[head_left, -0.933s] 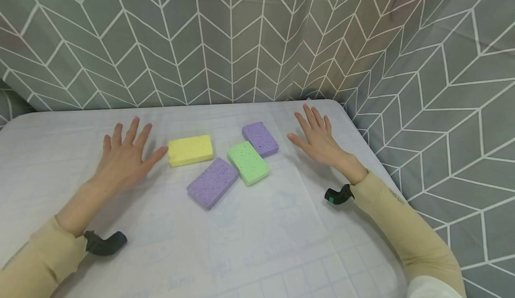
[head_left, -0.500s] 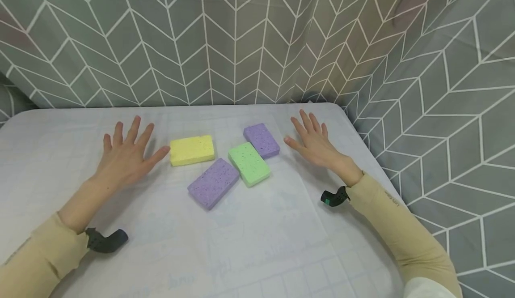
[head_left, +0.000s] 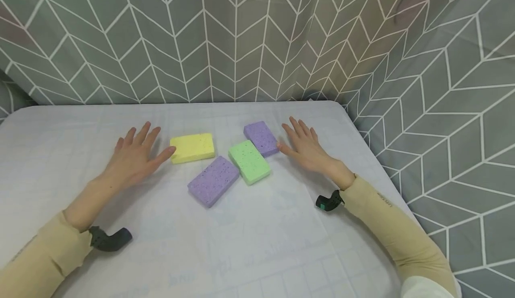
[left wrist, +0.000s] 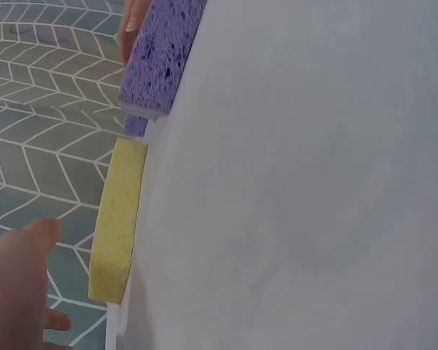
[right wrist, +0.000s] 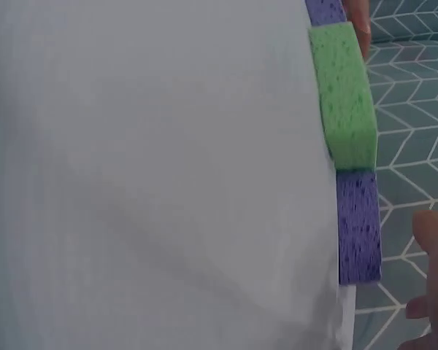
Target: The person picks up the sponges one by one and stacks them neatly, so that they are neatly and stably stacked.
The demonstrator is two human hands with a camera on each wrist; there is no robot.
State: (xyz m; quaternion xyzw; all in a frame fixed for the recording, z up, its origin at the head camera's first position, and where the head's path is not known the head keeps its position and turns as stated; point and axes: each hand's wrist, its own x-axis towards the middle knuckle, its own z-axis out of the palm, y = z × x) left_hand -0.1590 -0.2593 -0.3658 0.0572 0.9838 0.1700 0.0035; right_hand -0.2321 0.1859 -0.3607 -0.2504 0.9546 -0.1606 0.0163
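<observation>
Yellow rectangular sponge, dark-flecked nearer purple rectangular sponge, dark-flecked farther purple rectangular sponge, dark-speckled light-green rectangular sponge, white tablecloth with faint bluish print, grey fabric curtain with white chevron lines

Lit softly and evenly in the head view, casting faint, soft-edged shadows on the white surface to the left and right of the green sponge, and tinted warmer on the patterned curtain behind and to the right of it. Stretched out toward the edge far right of the sponge. Dimmer, bluer and hazier in both wrist views, yet clear enough to show the sponge's pores.
</observation>
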